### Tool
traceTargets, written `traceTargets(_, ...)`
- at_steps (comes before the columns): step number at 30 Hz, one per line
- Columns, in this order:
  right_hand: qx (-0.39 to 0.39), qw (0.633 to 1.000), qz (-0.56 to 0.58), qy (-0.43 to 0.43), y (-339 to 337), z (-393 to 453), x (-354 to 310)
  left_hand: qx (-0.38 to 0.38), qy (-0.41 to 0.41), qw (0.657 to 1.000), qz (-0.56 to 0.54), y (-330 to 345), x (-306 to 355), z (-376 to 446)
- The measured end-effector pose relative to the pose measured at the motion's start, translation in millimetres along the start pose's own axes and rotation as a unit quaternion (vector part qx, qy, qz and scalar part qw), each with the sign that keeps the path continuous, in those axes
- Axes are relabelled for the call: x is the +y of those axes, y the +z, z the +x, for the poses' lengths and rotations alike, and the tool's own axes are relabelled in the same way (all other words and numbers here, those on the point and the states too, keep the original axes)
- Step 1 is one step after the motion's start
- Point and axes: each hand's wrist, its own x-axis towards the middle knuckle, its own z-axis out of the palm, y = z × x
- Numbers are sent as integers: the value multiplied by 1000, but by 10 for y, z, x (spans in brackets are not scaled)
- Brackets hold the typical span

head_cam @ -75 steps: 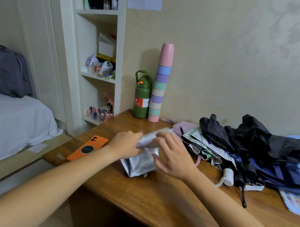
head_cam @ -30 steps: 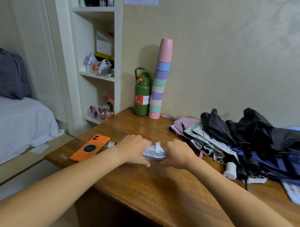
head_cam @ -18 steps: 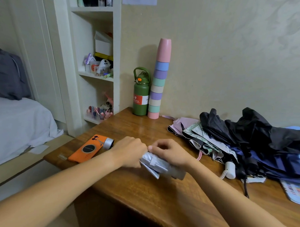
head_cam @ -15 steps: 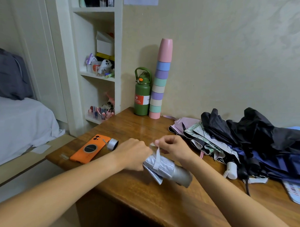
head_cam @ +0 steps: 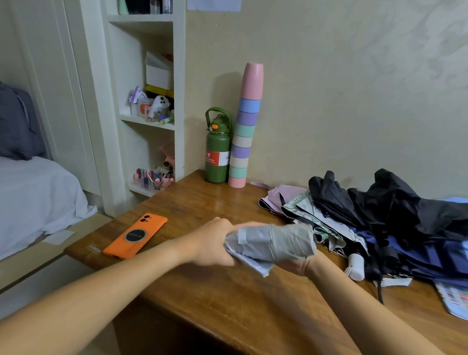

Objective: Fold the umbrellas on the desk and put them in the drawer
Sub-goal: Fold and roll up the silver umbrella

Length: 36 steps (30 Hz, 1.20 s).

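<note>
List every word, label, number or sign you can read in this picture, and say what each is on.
Nothing here can be read with certainty.
Green bottle: orange and white label with print, too small and blurred.
Orange phone: dark round disc with faint lettering, unreadable.
Desk: small sticker near its left corner, blurred.
Colour chart at the right edge: tiny print, illegible.
Paper on the wall: no text visible.
</note>
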Motion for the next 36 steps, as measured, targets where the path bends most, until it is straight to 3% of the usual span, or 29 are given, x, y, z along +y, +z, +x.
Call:
traceTargets(1, 2, 1000, -11, 28, 2, -8, 15, 0, -8, 999, -43, -1, -19, 7)
traceTargets(2, -69, 997, -15, 13, 72, -87, -63, 0, -14, 996, -86, -3, -39, 13)
traceTargets(6, -208, 967, 144, -35, 314, -253, -309, 15, -74, 977, -202, 14, -120, 23)
traceTargets(13, -68, 987, -22, -142, 341, -174, -143, 9, -128, 920, -369, -5, -106, -14)
traceTargets(20, 1, 989, -85, -119, 371, -137, -104, 12, -155, 880, -448, -19, -133, 27)
traceTargets(25, 22, 991, -104, -82, 363, -112, -57, 86, -248, 888, -377, 76, -229, 70)
traceTargets(30, 6, 993, -92, -71, 571, -89, -69, 172, -338, 898, -225, 197, -306, 194)
traceTargets(36, 15, 994, -73, -73, 820, -73, -129, 232, -332, 907, 116, 325, -256, 251)
